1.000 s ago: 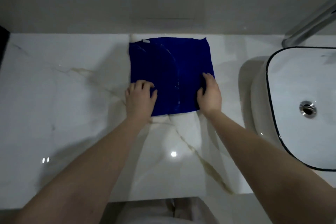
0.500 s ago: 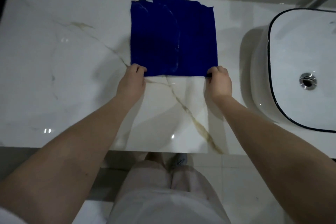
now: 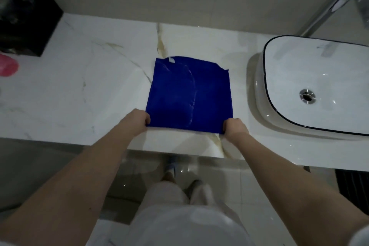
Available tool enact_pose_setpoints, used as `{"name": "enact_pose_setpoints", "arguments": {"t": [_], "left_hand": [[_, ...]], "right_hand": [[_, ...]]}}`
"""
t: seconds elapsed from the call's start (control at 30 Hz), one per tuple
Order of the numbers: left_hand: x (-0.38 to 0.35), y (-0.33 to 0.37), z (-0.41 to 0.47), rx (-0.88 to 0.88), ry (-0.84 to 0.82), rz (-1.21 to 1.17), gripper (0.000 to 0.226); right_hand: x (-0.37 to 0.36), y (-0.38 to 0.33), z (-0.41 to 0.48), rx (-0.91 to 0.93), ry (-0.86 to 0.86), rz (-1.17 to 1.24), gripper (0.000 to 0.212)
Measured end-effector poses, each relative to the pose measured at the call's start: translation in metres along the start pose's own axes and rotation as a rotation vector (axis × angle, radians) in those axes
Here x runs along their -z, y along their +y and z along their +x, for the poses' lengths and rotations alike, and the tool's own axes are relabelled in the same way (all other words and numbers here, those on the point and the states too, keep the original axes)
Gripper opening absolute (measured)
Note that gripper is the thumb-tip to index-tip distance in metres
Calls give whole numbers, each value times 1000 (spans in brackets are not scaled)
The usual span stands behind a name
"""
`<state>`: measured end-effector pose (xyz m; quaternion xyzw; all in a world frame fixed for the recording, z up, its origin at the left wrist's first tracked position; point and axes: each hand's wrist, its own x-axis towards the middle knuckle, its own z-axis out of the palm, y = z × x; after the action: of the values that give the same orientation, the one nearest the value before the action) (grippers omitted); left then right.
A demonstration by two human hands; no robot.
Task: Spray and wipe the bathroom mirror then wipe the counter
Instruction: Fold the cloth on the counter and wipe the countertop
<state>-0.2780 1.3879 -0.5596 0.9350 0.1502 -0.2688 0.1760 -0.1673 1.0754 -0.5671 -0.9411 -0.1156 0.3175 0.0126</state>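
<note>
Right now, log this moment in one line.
cloth flat on counter | left grip pinches near-left corner | right grip pinches near-right corner

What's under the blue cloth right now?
The blue cloth lies flat on the marble counter, left hand and right hand pinching its near corners. The counter patch beneath is covered.

Left grip [image 3: 137, 121] & right grip [image 3: 234, 129] bare, likewise left forearm [image 3: 89, 175] & right forearm [image 3: 279, 175] up to frame edge. Pale sleeve [image 3: 362, 235] shows at bottom rt corner. Whitish top [image 3: 191, 225] fills bottom centre. Pale beige trousers [image 3: 165, 193], loose, length unclear. Footwear blurred: left shoe [image 3: 172, 165] light w/ bluish tint, right shoe [image 3: 195, 182] darker.
</note>
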Motion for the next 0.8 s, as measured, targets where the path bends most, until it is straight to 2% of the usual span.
{"name": "enact_pose_setpoints", "arguments": {"t": [0.07, 0.17, 0.37, 0.43, 0.5, 0.57, 0.67, 0.8], "left_hand": [[1, 5, -19, -11, -76, 52, 24], [27, 17, -31, -2, -44, 99, 17], [114, 46, -25, 75, 343, -40, 11], [132, 48, -13, 105, 404, -238, 12], [141, 51, 4, 127, 450, -425, 14], [145, 55, 22, 120, 517, -506, 14], [143, 56, 56, 125, 549, -575, 15], [136, 46, 115, 174, 565, -601, 19]], "right_hand": [[0, 6, -17, 10, -68, -45, 13], [27, 10, -30, 47, -4, -20, 11], [97, 9, -24, 28, 342, 36, 24], [115, 7, -18, -10, 438, 26, 25], [129, 3, -4, -29, 495, 103, 29], [137, -2, 14, -80, 522, 240, 31], [143, -7, 46, -175, 571, 483, 33], [140, -20, 91, -208, 595, 661, 27]]}}
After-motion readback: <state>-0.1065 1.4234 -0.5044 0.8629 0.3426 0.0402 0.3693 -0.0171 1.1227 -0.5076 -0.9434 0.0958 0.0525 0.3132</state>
